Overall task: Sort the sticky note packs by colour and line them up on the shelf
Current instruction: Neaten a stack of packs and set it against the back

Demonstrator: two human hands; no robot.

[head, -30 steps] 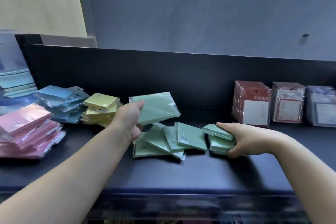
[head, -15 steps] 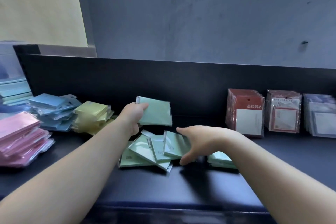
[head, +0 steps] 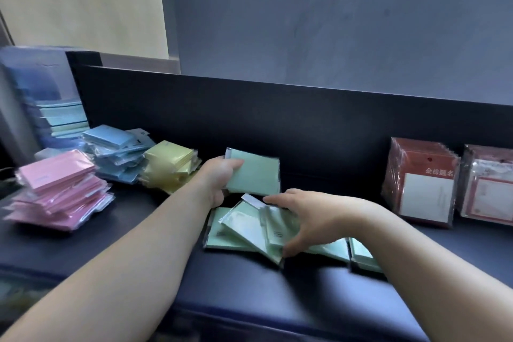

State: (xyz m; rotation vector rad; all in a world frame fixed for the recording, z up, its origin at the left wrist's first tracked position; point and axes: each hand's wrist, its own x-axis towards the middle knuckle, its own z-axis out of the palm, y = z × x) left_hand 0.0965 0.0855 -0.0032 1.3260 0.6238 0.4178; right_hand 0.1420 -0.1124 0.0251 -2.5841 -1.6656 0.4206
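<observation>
A: What is the left hand (head: 219, 179) doing, middle of the frame?

B: It is pinched on a single green pack (head: 256, 175), thumb across the near face and fingers behind, holding it raised and nearly upright above the shelf (head: 155, 236), just in front of the dark back panel (head: 277, 119).

A: And the right hand (head: 308, 219)?

B: Just right of centre, lower. It is half curled, fingers spread over the fanned green packs (head: 244, 230) lying on the shelf, thumb at their near edge. It touches the top ones, but whether it actually grips one I cannot tell; that area is blurred.

A: Where are the other colours?

B: At the left of the frame: a pink stack (head: 59, 189) nearest the edge, a blue stack (head: 116, 155) behind it, then a yellow stack (head: 169, 166) just beside the left wrist. All three are loose, uneven piles.

A: Anything hidden or cut off?

B: More green packs (head: 361, 253) lie under the right forearm, only partly showing. At the right of the frame a row of red-backed packs (head: 419, 183) stands upright, and the next row (head: 488, 183) runs off the edge. At the far left, tall pale blue and green packaging (head: 47, 103) is too smeared to read. The print on the green wrappers is too small to make out.
</observation>
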